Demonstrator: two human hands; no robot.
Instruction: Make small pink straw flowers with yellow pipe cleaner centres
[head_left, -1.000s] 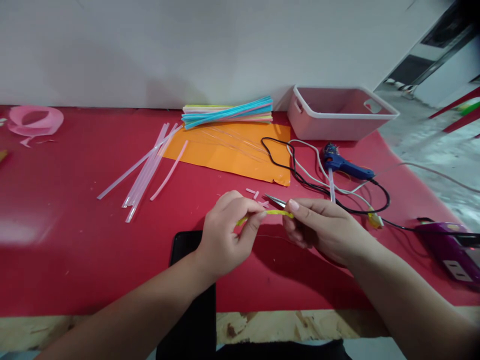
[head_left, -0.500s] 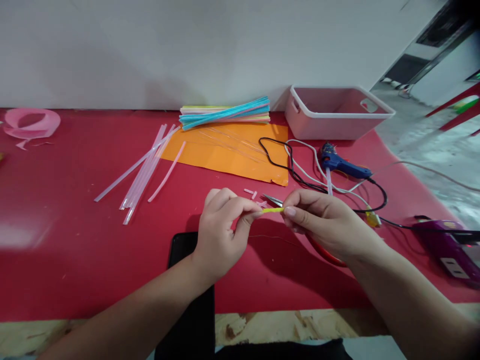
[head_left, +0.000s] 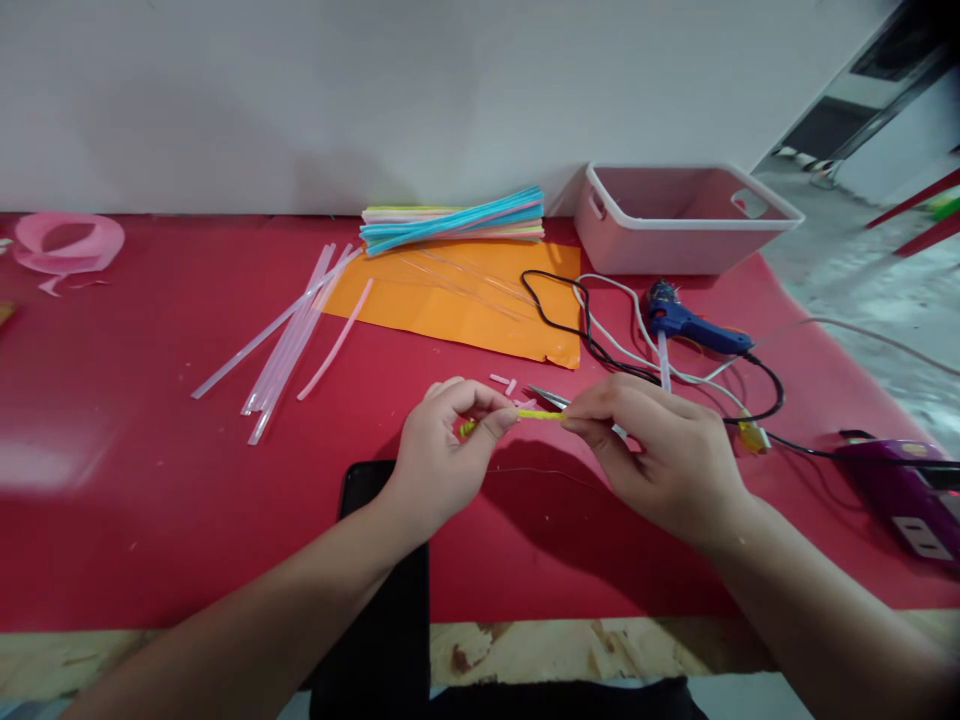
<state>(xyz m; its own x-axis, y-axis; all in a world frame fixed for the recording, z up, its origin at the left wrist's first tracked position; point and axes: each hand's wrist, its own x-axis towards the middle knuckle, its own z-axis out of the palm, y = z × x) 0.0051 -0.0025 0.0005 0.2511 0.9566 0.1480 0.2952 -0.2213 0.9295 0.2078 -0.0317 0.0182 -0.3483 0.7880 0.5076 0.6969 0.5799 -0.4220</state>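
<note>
A yellow pipe cleaner [head_left: 541, 414] is stretched level above the red table, pinched at both sides. Thumb and forefinger of my left hand [head_left: 450, 440] close on its left part, and a coiled or twisted bit of yellow shows behind that thumb. My right hand [head_left: 660, 450] pinches the other end. Just behind the pipe cleaner lie scissors [head_left: 549, 396], their blades partly visible and the rest hidden by my right hand. Small pink cut pieces [head_left: 504, 381] lie near the blade tips. A thin thread-like strand [head_left: 551, 471] runs across the table below.
Pipe cleaners [head_left: 454, 222] lie bundled on an orange sheet [head_left: 450, 315]. Pink glue sticks [head_left: 289, 345] are at left, near a pink ribbon roll [head_left: 67, 245]. A bin [head_left: 690, 235], blue glue gun [head_left: 697, 325], cables and purple power strip [head_left: 911, 490] stand right. A black phone-like slab [head_left: 375, 640] lies in front.
My right-hand fingers have shifted their pinch on the pipe cleaner, and the hand has turned. My left hand has tilted, showing yellow behind its thumb. The view has shifted slightly.
</note>
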